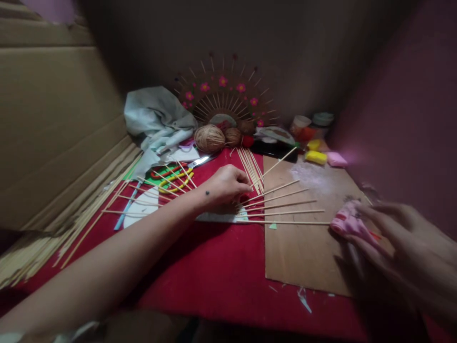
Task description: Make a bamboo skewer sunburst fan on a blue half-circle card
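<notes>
My left hand [230,186] reaches over the middle of the table, its fingers pinched on the lower end of a thin wooden stick [274,166] that slants up to the right. Beneath it, several sticks [285,205] fan out from a pale base piece [217,217], partly hidden by the hand and forearm. More sticks [171,180] spread out on the left side. At the right, my right hand [403,238] is closed around what looks like a pink glue gun [346,216], slightly blurred, near the tip of the lowest stick.
Brown cardboard [303,259] lies on the red cloth [200,267]. Scissors [200,162] and loose sticks [93,214] are left. Behind are twine balls [210,138], a grey cloth [157,114], yellow clay packs [316,157] and a flowered fan decoration [223,82]. A cardboard wall [53,119] stands left.
</notes>
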Tool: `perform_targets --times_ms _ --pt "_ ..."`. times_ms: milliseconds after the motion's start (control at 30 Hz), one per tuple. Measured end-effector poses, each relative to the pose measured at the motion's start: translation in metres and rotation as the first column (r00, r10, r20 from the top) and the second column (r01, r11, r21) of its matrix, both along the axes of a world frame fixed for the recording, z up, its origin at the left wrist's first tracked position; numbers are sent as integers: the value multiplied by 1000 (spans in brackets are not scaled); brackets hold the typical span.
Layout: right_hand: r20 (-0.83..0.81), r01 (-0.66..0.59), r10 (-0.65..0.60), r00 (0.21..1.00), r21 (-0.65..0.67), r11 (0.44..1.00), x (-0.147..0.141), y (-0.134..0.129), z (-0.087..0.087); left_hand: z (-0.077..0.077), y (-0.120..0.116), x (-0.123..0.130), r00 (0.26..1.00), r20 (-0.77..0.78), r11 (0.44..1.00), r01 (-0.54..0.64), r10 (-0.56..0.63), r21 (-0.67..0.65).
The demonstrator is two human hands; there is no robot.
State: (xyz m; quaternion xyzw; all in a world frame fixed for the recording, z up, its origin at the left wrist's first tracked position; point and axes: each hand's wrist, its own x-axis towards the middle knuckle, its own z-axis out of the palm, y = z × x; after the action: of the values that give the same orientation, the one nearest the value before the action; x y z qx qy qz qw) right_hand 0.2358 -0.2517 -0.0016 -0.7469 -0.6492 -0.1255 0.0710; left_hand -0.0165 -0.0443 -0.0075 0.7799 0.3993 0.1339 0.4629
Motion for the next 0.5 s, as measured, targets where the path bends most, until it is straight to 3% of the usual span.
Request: perform_targets --times_ms 67,200,300,500 --pt "3 -223 223 975 20 975 -26 23 15 -1 0 0 1000 16 999 13 -14 34" --pt "7 -419 419 908 -13 908 -73 88 28 -1 -4 -3 999 20 998 30 -31 53" --pt "-55 -436 432 900 -123 892 -88 122 22 0 -8 -5 999 -22 993 50 -48 105" --pt "-132 -410 394 909 -129 903 -89 140 11 11 -7 -13 998 -41 980 51 -44 193"
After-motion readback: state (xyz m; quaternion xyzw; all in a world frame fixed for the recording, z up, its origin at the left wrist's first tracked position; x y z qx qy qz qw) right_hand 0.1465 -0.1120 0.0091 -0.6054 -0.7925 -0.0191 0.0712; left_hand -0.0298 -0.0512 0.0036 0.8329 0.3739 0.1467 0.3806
